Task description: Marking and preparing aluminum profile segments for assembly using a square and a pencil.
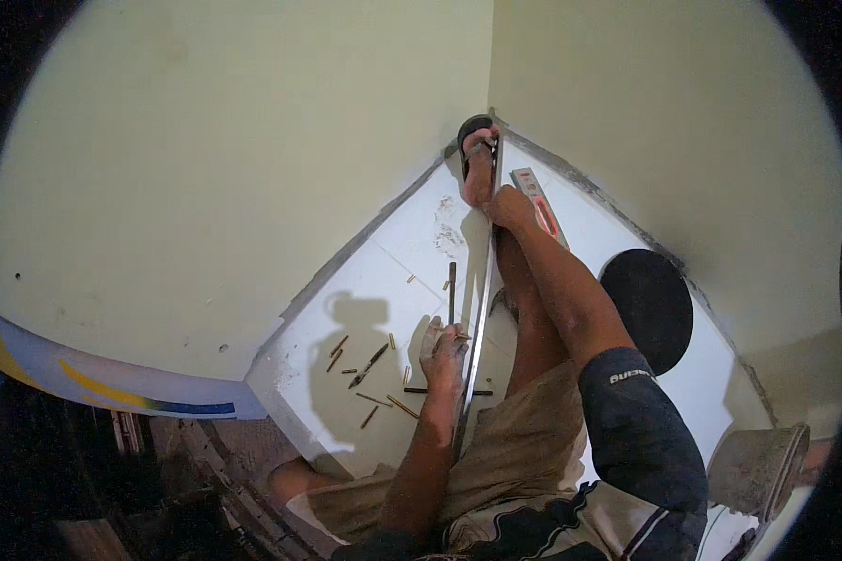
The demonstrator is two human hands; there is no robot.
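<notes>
While a bucket (750, 471) sat at four o'clock: contents were hidden.
Left hand (443, 350): couldn't tell.
Right hand (512, 208): gripped metal bar (482, 309).

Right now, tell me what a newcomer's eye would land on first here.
Probably the big black disc-shaped thing, dark against the white floor to the right of the right forearm. Next, the long metal strip running past the left hand toward the wall corner. Then the small brass-coloured pieces scattered mostly left of that hand.
</notes>
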